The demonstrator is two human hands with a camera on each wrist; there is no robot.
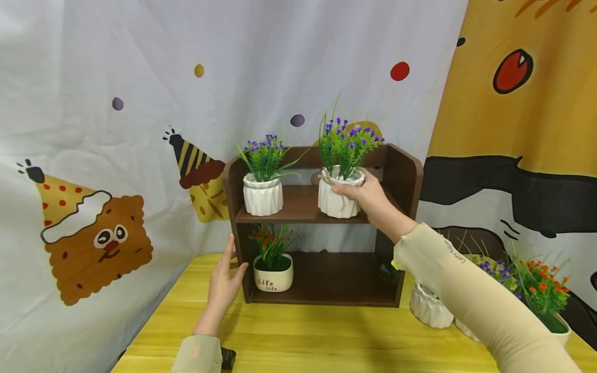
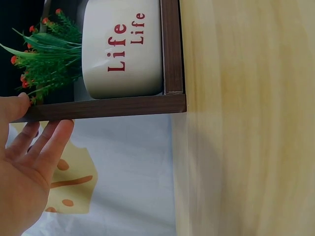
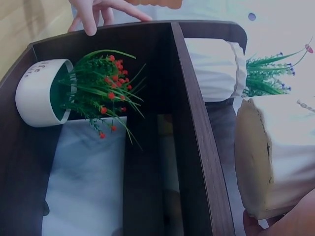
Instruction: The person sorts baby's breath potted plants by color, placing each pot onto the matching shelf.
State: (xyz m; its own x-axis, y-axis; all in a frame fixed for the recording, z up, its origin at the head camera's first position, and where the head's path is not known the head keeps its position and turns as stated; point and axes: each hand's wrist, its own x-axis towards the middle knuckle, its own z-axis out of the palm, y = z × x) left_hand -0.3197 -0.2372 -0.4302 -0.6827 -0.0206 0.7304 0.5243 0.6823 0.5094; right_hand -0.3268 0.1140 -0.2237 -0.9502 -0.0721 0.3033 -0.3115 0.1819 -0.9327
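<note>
My right hand (image 1: 370, 194) grips a white ribbed flowerpot (image 1: 337, 199) with purple flowers, thumb on the front of its rim. In the right wrist view the pot's underside shows, raised off the upper board of a dark brown two-tier shelf (image 1: 303, 219). My left hand (image 1: 225, 284) holds the shelf's left side panel (image 2: 123, 105), thumb at the front edge and fingers along the outside. A similar white pot (image 1: 263, 199) with purple flowers stands on the upper left. Below it sits a cream "Life" pot (image 1: 274, 280) with red flowers.
On the yellow wood-grain table (image 1: 298, 336), right of the shelf, stand a white ribbed pot (image 1: 430, 308) and a plant with orange-red flowers (image 1: 543, 285), partly behind my right sleeve. A printed curtain (image 1: 326, 52) hangs behind. A dark object (image 1: 388, 272) shows at the lower tier's right end.
</note>
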